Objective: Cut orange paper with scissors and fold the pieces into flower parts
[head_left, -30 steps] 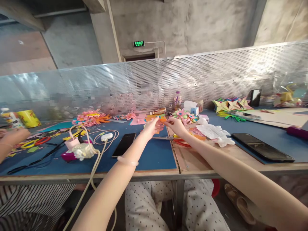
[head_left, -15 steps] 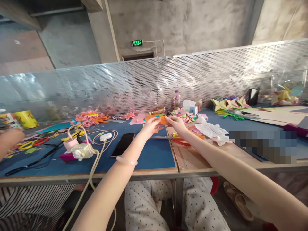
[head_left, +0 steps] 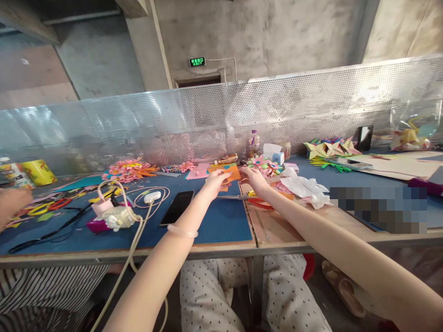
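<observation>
My left hand is closed, its thumb and fingers pinching a piece of orange paper over the table's middle. Just right of the paper, my right hand has its fingers slightly apart and seems to hold nothing. Below both hands lies a pair of scissors with red handles, blades pointing left. Behind the left hand are sheets of pink paper. A black phone rests left of my left forearm.
A power strip with cables stands at left. Paper flowers, a drink bottle and a crumpled white plastic bag lie about. Another person's hand shows at the far left. A perforated metal screen borders the table's back.
My right hand has come off the orange paper and shifted slightly right. The left hand keeps its hold, and more of the paper's surface shows.
</observation>
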Available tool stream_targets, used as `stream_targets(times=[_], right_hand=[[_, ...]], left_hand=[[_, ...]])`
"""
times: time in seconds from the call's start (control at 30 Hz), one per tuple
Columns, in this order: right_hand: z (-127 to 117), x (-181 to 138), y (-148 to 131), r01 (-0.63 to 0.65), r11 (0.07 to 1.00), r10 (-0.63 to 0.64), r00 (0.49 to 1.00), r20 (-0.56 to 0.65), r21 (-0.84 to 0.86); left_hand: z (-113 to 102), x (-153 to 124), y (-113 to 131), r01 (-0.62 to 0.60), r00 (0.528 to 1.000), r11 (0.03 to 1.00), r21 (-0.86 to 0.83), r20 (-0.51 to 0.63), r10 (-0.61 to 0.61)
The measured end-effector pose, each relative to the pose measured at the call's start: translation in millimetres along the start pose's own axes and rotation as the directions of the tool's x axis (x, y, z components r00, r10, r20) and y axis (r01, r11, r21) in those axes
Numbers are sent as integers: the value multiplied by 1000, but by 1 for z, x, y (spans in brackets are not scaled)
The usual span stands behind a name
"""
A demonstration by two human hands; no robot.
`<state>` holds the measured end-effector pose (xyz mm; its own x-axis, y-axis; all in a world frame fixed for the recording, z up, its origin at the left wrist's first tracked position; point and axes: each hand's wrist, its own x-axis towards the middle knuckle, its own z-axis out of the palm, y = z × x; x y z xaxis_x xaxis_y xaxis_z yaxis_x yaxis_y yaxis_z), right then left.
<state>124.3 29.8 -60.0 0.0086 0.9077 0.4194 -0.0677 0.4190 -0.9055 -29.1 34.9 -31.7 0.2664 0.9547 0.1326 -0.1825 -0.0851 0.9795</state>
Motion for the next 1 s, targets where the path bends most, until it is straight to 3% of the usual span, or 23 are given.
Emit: stream_targets(times=[0.17, 0.37, 0.5, 0.77, 1.0], right_hand=[[1, -4, -3, 58, 991, -52, 997, 55, -118], [2, -1, 0, 77, 982, -72, 997, 37, -172], [1, 0, 0, 95, 980, -93, 995, 22, -176], [1, -2, -3, 86, 986, -85, 996, 10, -146], [5, -7, -12, 219, 965, -213, 976, 54, -145]], left_hand=[[-1, 0, 0, -43, 999, 999, 2, -3, 43], [-1, 2, -3, -34, 999, 999, -6, 6, 34], [-1, 2, -3, -35, 999, 999, -34, 35, 36], [-1, 0, -1, -58, 998, 998, -10, -12, 58], [0, -1, 1, -72, 997, 997, -10, -27, 72]])
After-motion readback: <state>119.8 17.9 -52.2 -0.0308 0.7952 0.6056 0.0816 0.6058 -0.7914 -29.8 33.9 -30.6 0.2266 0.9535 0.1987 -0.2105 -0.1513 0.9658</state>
